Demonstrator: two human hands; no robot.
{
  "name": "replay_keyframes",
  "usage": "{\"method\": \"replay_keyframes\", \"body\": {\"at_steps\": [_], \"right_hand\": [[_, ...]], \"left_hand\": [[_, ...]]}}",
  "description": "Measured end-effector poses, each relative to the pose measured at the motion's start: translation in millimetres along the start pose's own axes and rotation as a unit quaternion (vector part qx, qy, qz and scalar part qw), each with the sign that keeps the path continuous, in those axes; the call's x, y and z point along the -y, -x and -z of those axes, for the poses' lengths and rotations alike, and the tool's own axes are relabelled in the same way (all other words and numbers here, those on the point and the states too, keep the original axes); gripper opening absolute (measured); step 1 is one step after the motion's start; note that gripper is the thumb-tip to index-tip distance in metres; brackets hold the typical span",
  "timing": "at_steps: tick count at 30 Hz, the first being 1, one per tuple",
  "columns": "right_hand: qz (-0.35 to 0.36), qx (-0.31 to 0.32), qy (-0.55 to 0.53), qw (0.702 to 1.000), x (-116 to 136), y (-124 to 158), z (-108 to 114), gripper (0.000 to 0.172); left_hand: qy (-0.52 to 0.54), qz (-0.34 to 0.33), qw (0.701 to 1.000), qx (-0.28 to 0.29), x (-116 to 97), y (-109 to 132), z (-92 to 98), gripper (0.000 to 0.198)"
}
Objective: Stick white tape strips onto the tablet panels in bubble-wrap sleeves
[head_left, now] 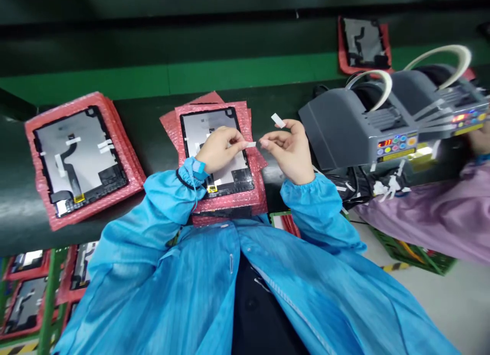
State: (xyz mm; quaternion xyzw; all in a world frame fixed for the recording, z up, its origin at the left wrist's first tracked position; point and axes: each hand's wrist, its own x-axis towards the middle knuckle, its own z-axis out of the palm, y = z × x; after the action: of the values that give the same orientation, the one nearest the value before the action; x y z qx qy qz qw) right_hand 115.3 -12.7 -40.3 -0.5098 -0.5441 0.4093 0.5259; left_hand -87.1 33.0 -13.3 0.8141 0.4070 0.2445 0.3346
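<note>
Dark green worktop (153, 140) runs across the room like a conveyor, with a brighter green strip behind it. At the centre a person in a blue smock holds both hands low over a tablet panel (209, 122), which lies back-side up on a stack of pink bubble-wrap sheets (229, 202). The padding seems meant to cushion the panel's face.

The left hand (219, 151) is closed in a pinch, thumb and forefinger gripping one end of a short white tape strip (250, 144), the other fingers curled. The strip hangs in the air just above the panel's right edge. It is gripped by its end alone, likely to keep the sticky side off the fingers.

The right hand (288, 151), at 3 o'clock from the strip, brings its thumb and forefinger together at the strip's free end. I cannot tell whether they grip it. A second tape piece (278, 120) clings to a raised fingertip of that hand, parked there within easy reach.

At 9 o'clock a second panel (78, 158) rests on its own pink wrap, white tape pieces already on it. At 3 o'clock stand two grey tape dispensers (344, 125), close beside the right hand. A co-worker's purple sleeve (421, 217) shows at 4 o'clock. Another wrapped panel (363, 41) lies at 1 o'clock.
</note>
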Motion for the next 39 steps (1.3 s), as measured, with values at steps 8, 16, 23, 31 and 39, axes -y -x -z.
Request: {"method": "replay_keyframes", "body": {"at_steps": [8, 16, 23, 31, 39], "right_hand": [[-0.099, -0.008, -0.036, 0.994, -1, -12, -17, 0.062], [-0.129, 0.005, 0.041, 0.991, -22, -22, -19, 0.060], [-0.125, 0.020, 0.102, 0.987, -24, -26, -19, 0.054], [-0.133, 0.039, 0.137, 0.981, -20, -28, -21, 0.055], [-0.127, 0.015, 0.124, 0.984, -45, -29, 2, 0.073]], "left_hand": [[0.002, 0.058, 0.998, 0.011, 2, -2, -0.4, 0.020], [-0.139, 0.136, 0.981, 0.008, 2, -1, -14.8, 0.021], [-0.190, 0.128, 0.973, 0.015, 0, 1, -20.4, 0.023], [-0.191, 0.126, 0.973, 0.030, -5, 2, -20.1, 0.021], [-0.180, 0.147, 0.973, 0.004, -1, 2, -15.2, 0.014]]}}
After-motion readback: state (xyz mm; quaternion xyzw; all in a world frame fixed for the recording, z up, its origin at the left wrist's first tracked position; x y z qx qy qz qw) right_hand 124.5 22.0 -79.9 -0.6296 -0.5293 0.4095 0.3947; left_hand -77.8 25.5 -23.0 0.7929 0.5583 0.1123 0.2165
